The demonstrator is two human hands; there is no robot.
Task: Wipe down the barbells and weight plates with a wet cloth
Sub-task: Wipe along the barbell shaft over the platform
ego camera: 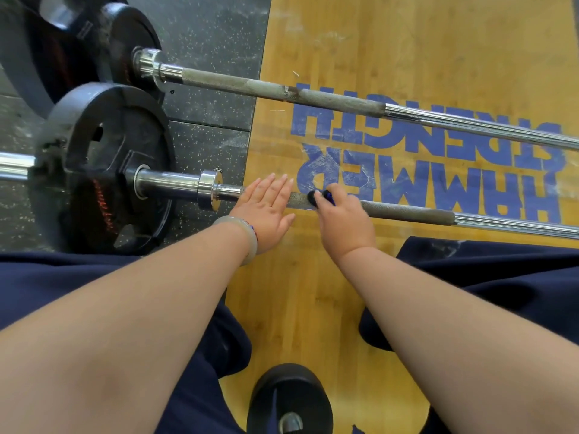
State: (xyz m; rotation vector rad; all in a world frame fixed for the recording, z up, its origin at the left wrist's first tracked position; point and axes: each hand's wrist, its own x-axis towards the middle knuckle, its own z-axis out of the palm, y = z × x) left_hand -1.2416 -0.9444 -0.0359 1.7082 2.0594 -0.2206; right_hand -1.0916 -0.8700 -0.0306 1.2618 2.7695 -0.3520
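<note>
Left hand (266,208): lay flat, fingers straight and close together, across the near barbell (407,213), just right of its chrome collar (210,190).
Right hand (343,222): fingers curled round a dark cloth (319,196) on the knurled shaft. Most of the cloth was hidden under the hand.
Near plate (103,164): black, at the left of the near barbell, blurred.
Far barbell (250,86): lay alongside. Its far plate (125,45) was cut off at the top edge.
Round object (288,396): dark, at the near edge, could not be identified.

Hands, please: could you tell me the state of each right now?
Left hand: open, flat on the near steel barbell.
Right hand: closed on a dark blue cloth.
</note>
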